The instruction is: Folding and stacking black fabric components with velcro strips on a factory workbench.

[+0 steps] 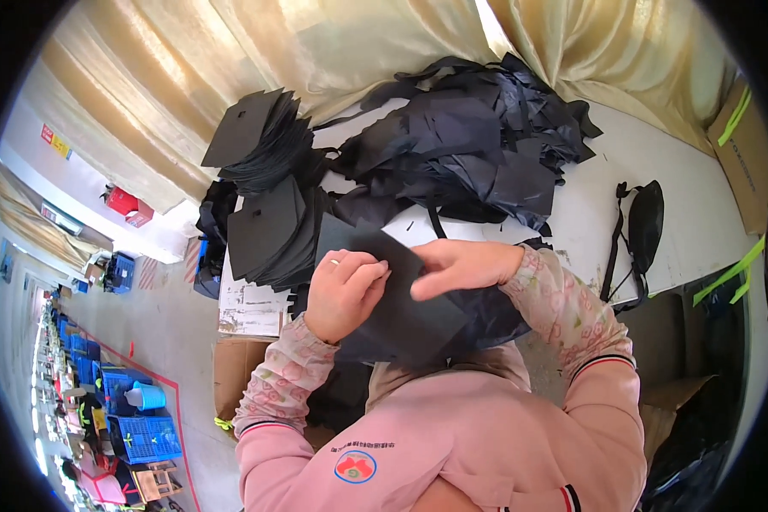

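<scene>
A flat black sheet (405, 311), stiff-looking and tilted, is in front of my body at the table's near edge. My left hand (347, 292) is closed, its fingers curled and pinching the sheet's upper left part. At the sheet's right edge is my right hand (469, 266), its thumb stretched out over the sheet and apart from the fingers. The tips of those fingers are partly hidden. Dark, shiny fabric (495, 317) lies beneath the sheet and by my lap.
Two stacks of black sheets, a far one (252, 141) and a nearer one (269, 235), stand on the white table (610, 171) at left. Behind lies a heap of black fabric pieces (452, 128). A black strapped pouch (646, 224) is at right, near a cardboard box (745, 162).
</scene>
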### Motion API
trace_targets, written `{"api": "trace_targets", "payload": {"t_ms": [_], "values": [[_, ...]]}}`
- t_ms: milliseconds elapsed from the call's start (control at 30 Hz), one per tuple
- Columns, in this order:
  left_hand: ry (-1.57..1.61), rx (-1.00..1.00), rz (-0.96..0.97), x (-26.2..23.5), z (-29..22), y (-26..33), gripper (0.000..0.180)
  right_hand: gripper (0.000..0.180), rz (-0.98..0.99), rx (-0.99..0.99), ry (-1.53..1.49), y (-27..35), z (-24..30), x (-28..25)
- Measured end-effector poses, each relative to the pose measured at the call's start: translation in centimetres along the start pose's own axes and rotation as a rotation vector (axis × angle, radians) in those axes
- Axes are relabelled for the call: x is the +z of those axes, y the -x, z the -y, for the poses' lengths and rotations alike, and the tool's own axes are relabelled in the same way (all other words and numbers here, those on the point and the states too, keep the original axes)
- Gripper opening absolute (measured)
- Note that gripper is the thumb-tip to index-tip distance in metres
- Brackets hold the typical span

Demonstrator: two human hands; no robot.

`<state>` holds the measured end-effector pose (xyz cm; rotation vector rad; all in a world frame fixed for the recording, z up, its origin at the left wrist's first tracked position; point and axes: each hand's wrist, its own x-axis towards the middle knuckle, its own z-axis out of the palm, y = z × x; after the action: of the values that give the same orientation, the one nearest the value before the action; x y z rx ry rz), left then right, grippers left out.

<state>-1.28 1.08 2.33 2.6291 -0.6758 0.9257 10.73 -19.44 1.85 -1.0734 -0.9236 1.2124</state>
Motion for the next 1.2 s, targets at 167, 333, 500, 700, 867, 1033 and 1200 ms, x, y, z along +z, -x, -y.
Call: {"api": "trace_targets", "payload": {"t_ms": [167,333,500,700,867,1033,1200], "values": [[0.536,-0.375,-0.081,-2.3,0.8,0.9,0.01,0.045,-0.028,0.073,0.398,0.1,-1.8,-3.4],[0.794,-0.759,-0.439,-7.4,5.7,7.1,0.005,0.044,-0.258,0.18,0.616,4.3,-6.8,-9.6],[0.655,-1.111,-0.545,-10.4,12.8,19.2,0.006,0.052,-0.386,0.387,0.703,9.0,-8.9,-11.4],[-0.013,-0.782,0.22,-3.7,14.5,19.0,0.038,0.054,-0.46,0.336,1.05,8.9,-7.2,-8.8],[0.515,-0.434,0.445,4.3,6.7,2.7,0.044,0.058,-0.46,0.261,1.204,8.1,-4.9,-5.4],[0.905,-0.417,0.866,12.2,3.9,-3.7,0.045,0.059,-0.495,0.211,1.288,7.7,-4.1,-3.1],[1.14,-0.474,1.038,15.2,3.4,-3.6,0.047,0.058,-0.564,0.134,1.438,8.2,-4.6,-1.9]]}}
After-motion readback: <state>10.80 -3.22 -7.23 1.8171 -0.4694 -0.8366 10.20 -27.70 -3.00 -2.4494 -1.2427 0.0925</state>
